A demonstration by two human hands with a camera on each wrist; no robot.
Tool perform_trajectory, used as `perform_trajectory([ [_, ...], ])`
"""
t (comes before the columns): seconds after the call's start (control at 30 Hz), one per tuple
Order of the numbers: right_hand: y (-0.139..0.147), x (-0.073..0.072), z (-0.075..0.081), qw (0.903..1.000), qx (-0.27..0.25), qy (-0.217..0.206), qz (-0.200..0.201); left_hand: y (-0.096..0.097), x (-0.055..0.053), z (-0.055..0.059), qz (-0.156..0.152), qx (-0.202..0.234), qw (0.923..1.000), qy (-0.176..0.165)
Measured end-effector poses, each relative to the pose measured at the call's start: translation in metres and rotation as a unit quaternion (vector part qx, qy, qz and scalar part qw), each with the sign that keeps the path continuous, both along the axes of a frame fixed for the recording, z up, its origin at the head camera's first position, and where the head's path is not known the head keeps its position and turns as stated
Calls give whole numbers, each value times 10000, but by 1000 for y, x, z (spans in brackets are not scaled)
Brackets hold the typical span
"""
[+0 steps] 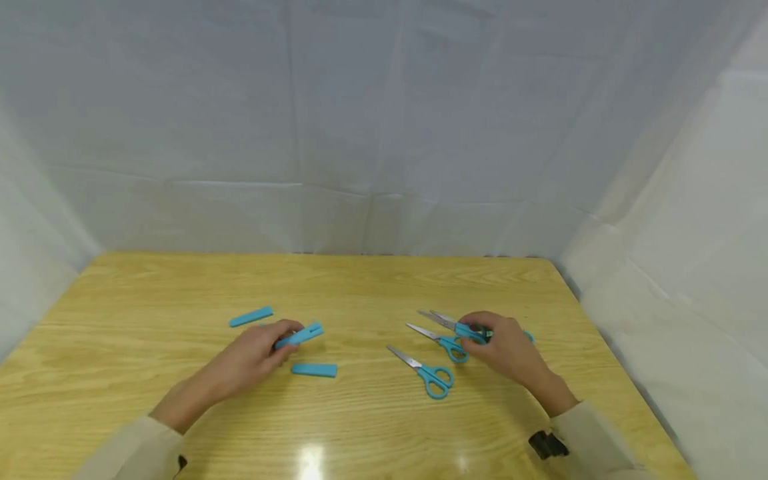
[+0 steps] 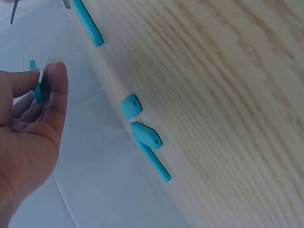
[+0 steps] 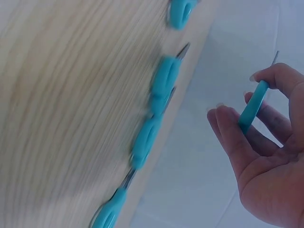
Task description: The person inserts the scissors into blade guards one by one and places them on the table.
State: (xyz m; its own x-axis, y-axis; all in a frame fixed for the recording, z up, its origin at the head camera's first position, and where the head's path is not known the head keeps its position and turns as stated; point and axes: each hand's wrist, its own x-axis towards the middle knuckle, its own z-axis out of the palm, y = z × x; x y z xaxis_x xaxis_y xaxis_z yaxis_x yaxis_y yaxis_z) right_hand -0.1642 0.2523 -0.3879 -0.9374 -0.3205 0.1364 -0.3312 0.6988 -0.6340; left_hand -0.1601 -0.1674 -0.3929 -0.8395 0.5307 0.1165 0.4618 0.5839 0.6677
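A flat light-blue scissor cover (image 1: 309,332) is pinched between the thumb and fingers of my left hand (image 1: 255,350), its slotted end pointing right. In the left wrist view the same cover (image 2: 36,90) is lifted above the table. My right hand (image 1: 504,343) grips a pair of blue-handled scissors (image 1: 467,331) by the handle, blades toward the left. The right wrist view shows its handle (image 3: 253,107) between thumb and fingers, raised off the tabletop. Beside this hand lie other scissors, one close by (image 1: 449,345) and one nearer to me (image 1: 429,375).
Another blue cover (image 1: 251,316) lies behind the left hand, and one more cover (image 1: 315,369) lies in front of it. Part of a blue handle (image 1: 529,336) shows right of the right hand. White sheeting (image 1: 336,133) hangs behind the wooden table (image 1: 336,433).
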Motion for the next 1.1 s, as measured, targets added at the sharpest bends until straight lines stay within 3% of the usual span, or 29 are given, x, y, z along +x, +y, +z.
perform_trajectory([
  [0.13, -13, 4, 2, 9997, -126, -125, 154, 4, 4, -2, -221, -124, 9996, 143],
  [0.27, -26, 4, 3, 9987, -155, -225, 422, 12, 11, 0, -326, -301, 9970, 640],
  [0.4, -38, 7, 5, 9961, -246, -388, 757, 21, 16, 3, -401, -330, 9944, 924],
  [0.6, -53, 11, 6, 9938, -129, -367, 1039, 29, 19, 3, -618, -310, 9916, 1096],
  [0.9, -66, 11, 5, 9893, -191, -551, 1338, 35, 24, 3, -807, -171, 9901, 1136],
  [1.1, -70, 11, 4, 9894, -9, -406, 1395, 36, 25, 1, -911, -28, 9899, 1088],
])
